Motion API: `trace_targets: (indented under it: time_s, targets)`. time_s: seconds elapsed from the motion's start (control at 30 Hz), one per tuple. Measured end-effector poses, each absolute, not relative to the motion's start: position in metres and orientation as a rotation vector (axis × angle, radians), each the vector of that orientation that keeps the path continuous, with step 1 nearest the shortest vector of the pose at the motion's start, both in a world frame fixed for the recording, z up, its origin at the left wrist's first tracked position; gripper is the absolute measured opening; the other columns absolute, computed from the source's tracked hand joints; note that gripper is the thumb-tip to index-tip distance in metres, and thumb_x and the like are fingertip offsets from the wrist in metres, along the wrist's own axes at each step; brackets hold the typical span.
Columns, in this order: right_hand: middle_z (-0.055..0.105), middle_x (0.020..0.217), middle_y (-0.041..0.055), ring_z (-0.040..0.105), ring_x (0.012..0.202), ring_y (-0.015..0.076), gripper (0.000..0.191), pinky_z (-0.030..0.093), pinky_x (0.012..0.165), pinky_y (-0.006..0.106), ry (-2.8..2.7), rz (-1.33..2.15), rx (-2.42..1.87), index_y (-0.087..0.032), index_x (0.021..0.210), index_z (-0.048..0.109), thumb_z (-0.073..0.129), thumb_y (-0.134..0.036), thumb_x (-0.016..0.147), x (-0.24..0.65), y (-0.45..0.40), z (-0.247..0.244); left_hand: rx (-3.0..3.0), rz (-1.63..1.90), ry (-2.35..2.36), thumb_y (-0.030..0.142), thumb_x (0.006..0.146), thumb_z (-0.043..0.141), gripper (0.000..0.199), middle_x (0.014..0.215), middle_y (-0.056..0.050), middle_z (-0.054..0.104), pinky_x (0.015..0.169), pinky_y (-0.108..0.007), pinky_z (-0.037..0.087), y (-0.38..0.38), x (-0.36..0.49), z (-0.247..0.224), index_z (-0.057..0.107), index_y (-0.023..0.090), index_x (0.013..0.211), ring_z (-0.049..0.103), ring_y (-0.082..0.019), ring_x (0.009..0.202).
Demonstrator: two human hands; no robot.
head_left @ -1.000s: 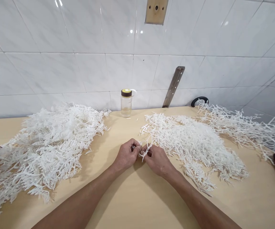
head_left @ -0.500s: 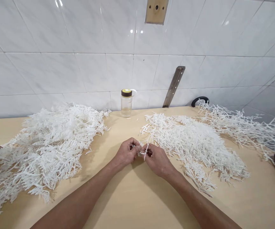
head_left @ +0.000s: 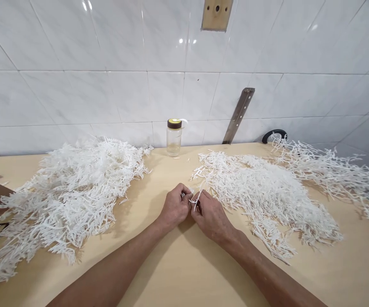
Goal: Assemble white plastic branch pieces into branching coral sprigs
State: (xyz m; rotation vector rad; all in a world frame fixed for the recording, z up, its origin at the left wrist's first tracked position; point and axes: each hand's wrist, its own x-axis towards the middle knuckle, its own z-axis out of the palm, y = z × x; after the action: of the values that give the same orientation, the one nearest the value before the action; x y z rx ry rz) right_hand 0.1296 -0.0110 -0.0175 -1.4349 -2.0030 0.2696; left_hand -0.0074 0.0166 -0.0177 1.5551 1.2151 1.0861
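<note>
Directions are given with the clock centred on the two hands, 12 o'clock toward the tiled wall.

The hands meet low over the tabletop. A slender white strand lies at the fingertips of the right hand, its free ends curving out toward 12 and 6 o'clock. The right grip appears clamped on this strand. The left hand is at its 9 o'clock side, fingers curled toward the thumb; the tips are partly hidden, so whether the left grip is clamped on material cannot be told.

Handling guidance:

1. Support the strand with a light fingertip pinch near the point being worked. Its thinness suggests that hard squeezing could kink or snap it.
2. Keep both grips close together, so that the short length between them stays controlled and the loose ends do not twist.
3. Angle the fingers so that the work point is visible from above; the knuckles presently cover much of it.
4. Maintain clearance from the right pile at 3 o'clock, whose near edge is just beside the right hand and could snag a trailing end. The left pile, at 9 o'clock, stands farther off.
</note>
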Motion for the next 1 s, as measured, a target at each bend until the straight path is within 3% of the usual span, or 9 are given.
trace_targets:
  time_s: [0.23,0.37,0.53,0.73,1.0]
  targets:
    - [0.061,0.067,0.0019,0.053,0.059,0.0156,0.009,0.038,0.054,0.027,-1.806,0.629,-1.603,-0.02,0.073,0.055,0.051,-0.024,0.08,0.13,-0.01,-0.003,1.523,1.178,1.236,0.019,0.078,0.055,0.005,0.066,0.003,0.056,0.059,-0.023,0.038,0.015,-0.007,-0.011,0.057,0.019,0.073,0.047,-0.011,0.06]
    - [0.063,0.067,0.0024,0.056,0.059,0.0161,0.01,0.039,0.054,0.027,-1.82,0.57,-1.559,-0.02,0.071,0.055,0.051,-0.024,0.079,0.133,-0.007,-0.006,1.498,1.191,1.241,0.021,0.079,0.055,0.007,0.065,0.003,0.054,0.059,-0.023,0.037,0.014,-0.008,-0.006,0.055,0.018,0.072,0.046,-0.011,0.06]
    - [0.059,0.056,-0.0016,0.054,0.041,0.0146,0.011,0.039,0.045,0.026,-1.555,0.778,-1.781,-0.02,0.075,0.056,0.05,-0.028,0.079,0.148,0.003,-0.01,1.503,1.256,1.091,0.03,0.082,0.059,0.013,0.06,0.006,0.047,0.052,-0.022,0.034,0.014,-0.009,-0.011,0.054,0.019,0.078,0.04,-0.009,0.052]
    - [0.066,0.064,0.0013,0.06,0.053,0.0169,0.013,0.043,0.055,0.029,-1.53,0.424,-1.837,-0.021,0.075,0.06,0.055,-0.033,0.078,0.175,0.006,0.003,1.214,1.096,0.99,0.043,0.075,0.067,0.029,0.051,0.009,0.046,0.041,-0.018,0.029,0.021,-0.008,-0.021,0.052,0.019,0.08,0.035,-0.005,0.04]
    - [0.061,0.057,0.0,0.056,0.052,0.0179,0.019,0.042,0.063,0.032,-1.381,0.076,-1.863,-0.021,0.076,0.058,0.06,-0.04,0.08,0.203,0.005,0.018,1.042,1.098,1.052,0.039,0.069,0.073,0.03,0.052,0.008,0.048,0.036,-0.015,0.026,0.02,-0.011,-0.008,0.051,0.019,0.075,0.039,-0.004,0.039]
